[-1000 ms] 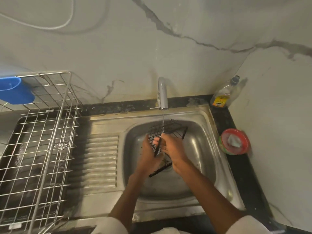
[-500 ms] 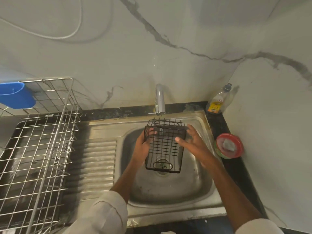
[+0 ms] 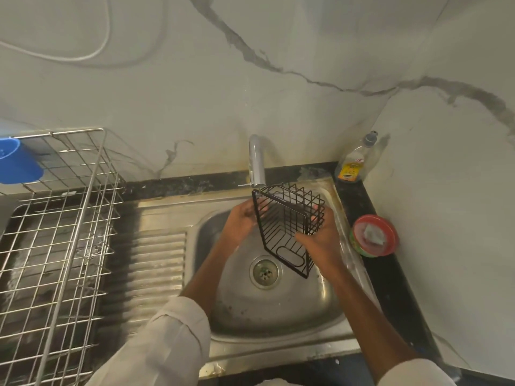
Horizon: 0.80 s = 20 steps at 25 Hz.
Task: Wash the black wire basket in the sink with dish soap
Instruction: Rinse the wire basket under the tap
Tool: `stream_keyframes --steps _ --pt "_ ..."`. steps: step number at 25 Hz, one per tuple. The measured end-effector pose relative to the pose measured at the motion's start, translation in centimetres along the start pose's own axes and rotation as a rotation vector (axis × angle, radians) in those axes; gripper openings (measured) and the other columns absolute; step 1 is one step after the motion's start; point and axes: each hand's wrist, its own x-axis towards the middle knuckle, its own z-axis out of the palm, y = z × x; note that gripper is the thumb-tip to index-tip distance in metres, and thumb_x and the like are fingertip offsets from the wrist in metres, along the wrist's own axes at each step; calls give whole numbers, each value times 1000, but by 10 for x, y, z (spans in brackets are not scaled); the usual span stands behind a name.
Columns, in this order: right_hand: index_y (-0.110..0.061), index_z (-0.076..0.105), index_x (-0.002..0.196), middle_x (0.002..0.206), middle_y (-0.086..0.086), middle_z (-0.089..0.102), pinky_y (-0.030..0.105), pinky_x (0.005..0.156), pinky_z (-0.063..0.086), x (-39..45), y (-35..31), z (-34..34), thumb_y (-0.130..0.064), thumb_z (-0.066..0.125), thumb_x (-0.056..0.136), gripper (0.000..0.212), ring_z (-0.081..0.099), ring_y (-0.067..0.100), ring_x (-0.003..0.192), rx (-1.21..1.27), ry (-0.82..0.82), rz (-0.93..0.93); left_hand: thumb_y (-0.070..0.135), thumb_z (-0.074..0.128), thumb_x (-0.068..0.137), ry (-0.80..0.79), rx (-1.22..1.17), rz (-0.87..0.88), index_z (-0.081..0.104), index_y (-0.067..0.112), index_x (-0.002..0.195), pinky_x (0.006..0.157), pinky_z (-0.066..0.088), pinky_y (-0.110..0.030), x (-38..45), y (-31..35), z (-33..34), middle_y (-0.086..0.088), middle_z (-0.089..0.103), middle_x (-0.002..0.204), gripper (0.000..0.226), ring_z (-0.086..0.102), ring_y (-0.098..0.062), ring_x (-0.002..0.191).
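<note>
The dark stone tabletop [image 3: 370, 201] carries a steel sink [image 3: 156, 207] — the landmark here. Behind the sink's right corner stands a clear dish soap bottle [image 3: 351, 165]; just right of the sink sits a red round tub [image 3: 374, 235] with a pale scrap in it. Left of the sink stands a wire dish rack [image 3: 64, 232] — a blue cup [image 3: 16, 162] hangs at its back.

Sitting left of the basin: steel wire drying rack [image 3: 55, 232], blue cup [image 3: 16, 162] hanging at its back corner. Resting on the black counter [image 3: 390, 288] at right: round red container [image 3: 374, 235]. Trailing across the marble wall [image 3: 278, 93]: white cable [image 3: 83, 55].
</note>
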Motion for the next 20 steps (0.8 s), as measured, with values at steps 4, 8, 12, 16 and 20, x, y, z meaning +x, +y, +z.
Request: stream_keyframes --steps 4,8,12,16,20 --pt "-37 44 139 125 -6 63 39 91 60 -3 3 -1 -7 82 67 87 66 16 113 -8 -79 14 -4 56 105 123 33 -18 67 -1 134 89 61 -23 -16 6 1 -8 74 124 32 74 -3 101" --pt "-34 41 147 122 -6 66 30 84 60 0 2 4 6 78 75 90 67 9 107 -28 -167 30 12 67 102 267 132 14 75 18 124 103 56 -36 -28 -1 -8 0 80 116 23 73 -17 113" --pt "-34 40 155 132 -9 63 35 93 61 12 -2 14 17 66 83 91 65 10 116 -1 -307 68 7 64 104 311 212 51 70 15 129 93 58 -30 -45 -2 -23 -4 78 117 28 73 -18 107" --pt "-36 37 158 142 -7 59 28 95 57 23 -12 33 21 55 90 90 60 11 126 62 -426 102 4 65 98 337 296 100 64 21 135 101 59 -48 -57 -7 -45 2 72 126 40 70 -21 115" --pt "-34 34 160 141 3 61 18 79 58 38 -19 51 24 50 90 93 66 11 112 71 -488 159 -3 65 97 288 304 107 53 20 147 106 55 -37 -73 2 -56 18 63 127 56 63 -9 123"
